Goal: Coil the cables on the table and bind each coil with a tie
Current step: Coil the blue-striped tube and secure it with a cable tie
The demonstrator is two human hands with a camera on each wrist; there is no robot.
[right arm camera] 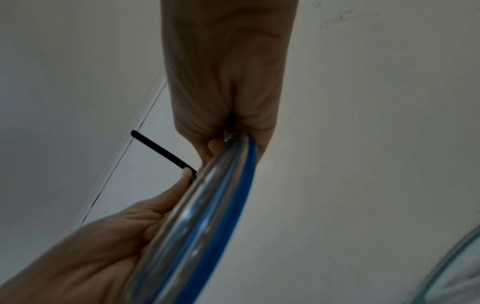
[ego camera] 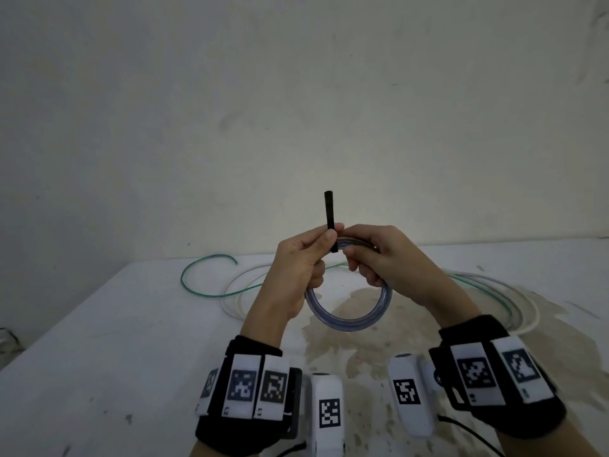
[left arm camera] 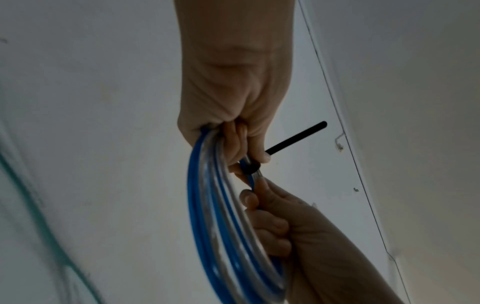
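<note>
A coil of clear, blue-striped cable (ego camera: 349,319) (left arm camera: 221,216) (right arm camera: 207,216) hangs upright above the table between both hands. My left hand (ego camera: 306,255) (left arm camera: 233,127) grips the coil's top and pinches a black tie (ego camera: 329,214) (left arm camera: 296,137) (right arm camera: 161,152) that wraps the strands and sticks straight up. My right hand (ego camera: 372,255) (right arm camera: 228,131) curls round the coil's top right beside the tie. The lower part of the coil hangs free.
A green cable (ego camera: 204,275) and a clear white cable (ego camera: 514,305) lie loose on the white table (ego camera: 115,341) behind the hands. A pale wall (ego camera: 296,110) rises at the table's far edge. A brownish stain marks the table below the coil.
</note>
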